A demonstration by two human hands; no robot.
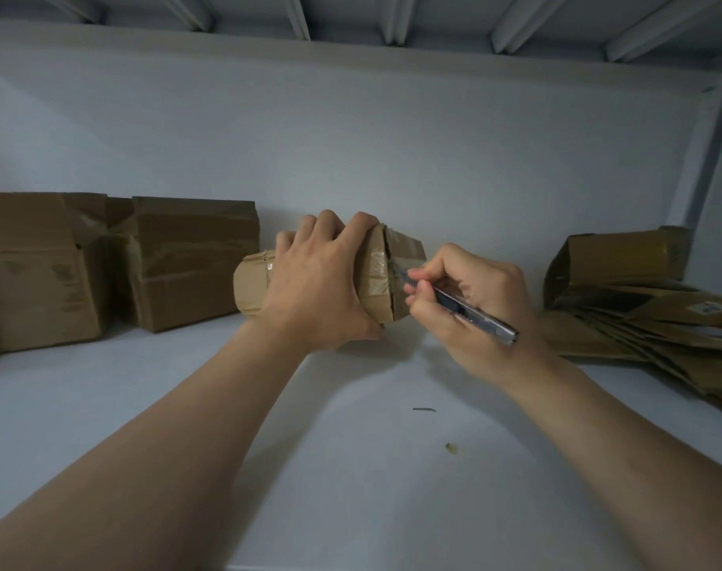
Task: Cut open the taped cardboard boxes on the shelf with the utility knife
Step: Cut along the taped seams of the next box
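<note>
The end-seam cut is underway: the left hand [322, 282] curls its fingers [330, 228] round the small brown taped cardboard box [250, 288] low over the white shelf [351, 467], while the right hand [479, 282] pinches the slim silver-and-black utility knife [474, 314], its tip at the tape just beyond the fingertips, so the next move is probably a steady draw along the seam.

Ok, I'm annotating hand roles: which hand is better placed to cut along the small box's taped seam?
Right. The right hand holds the utility knife, tip at the seam of the small taped box; the left hand grips that box.
</note>
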